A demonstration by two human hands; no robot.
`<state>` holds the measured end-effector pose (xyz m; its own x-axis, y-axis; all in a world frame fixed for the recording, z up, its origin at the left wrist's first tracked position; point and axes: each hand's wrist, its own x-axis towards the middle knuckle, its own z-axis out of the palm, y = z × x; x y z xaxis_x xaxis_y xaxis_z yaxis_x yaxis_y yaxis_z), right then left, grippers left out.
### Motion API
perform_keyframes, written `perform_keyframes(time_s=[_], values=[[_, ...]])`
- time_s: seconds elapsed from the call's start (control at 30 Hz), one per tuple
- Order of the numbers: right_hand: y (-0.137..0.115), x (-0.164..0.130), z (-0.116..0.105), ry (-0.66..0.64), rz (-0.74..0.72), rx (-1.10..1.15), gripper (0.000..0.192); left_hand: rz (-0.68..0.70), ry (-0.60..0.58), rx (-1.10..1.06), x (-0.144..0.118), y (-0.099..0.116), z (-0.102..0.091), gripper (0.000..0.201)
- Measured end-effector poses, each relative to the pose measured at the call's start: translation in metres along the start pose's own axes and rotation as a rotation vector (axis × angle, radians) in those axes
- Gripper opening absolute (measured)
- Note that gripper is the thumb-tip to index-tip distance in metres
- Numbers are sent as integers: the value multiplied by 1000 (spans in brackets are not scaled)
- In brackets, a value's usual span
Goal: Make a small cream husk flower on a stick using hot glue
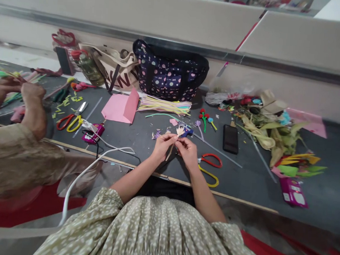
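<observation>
My left hand (163, 145) and my right hand (188, 151) meet over the dark table (145, 141), both pinching a thin wooden stick with a small pale paper flower (179, 132) at its top. The stick slants down between my fingers. Just beyond my hands lies a blue glue gun (186, 128). Red and yellow scissors (210, 166) rest right beside my right wrist.
A co-worker's hands (29, 98) work at the far left. Pink paper (120, 107), a bundle of pipe cleaners (164, 105), a black phone (230, 138), a dotted bag (169, 71), dried husks (270, 134), more scissors (71, 120) and a white cable (97, 161) lie around.
</observation>
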<state>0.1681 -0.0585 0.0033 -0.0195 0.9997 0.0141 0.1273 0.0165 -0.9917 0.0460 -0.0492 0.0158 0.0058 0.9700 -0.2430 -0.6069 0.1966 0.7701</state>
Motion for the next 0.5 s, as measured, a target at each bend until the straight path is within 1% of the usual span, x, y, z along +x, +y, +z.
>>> perform_keyframes(time_s=[0.1,0.17,0.23,0.43,0.5], values=[[2,3,-1,-14,-39,-75,30,-59,10,-41,3,-1,3,34],[2,5,-1,-14,-41,-92,28,-101,21,-41,5,-2,3,35],[1,6,-2,-7,-38,-96,27,-113,28,-31,7,-2,0,36],[-8,6,-5,-36,-57,-120,26,-36,108,30,10,3,-13,39],[-9,5,-5,-51,-69,-124,25,27,90,83,9,5,-15,38]])
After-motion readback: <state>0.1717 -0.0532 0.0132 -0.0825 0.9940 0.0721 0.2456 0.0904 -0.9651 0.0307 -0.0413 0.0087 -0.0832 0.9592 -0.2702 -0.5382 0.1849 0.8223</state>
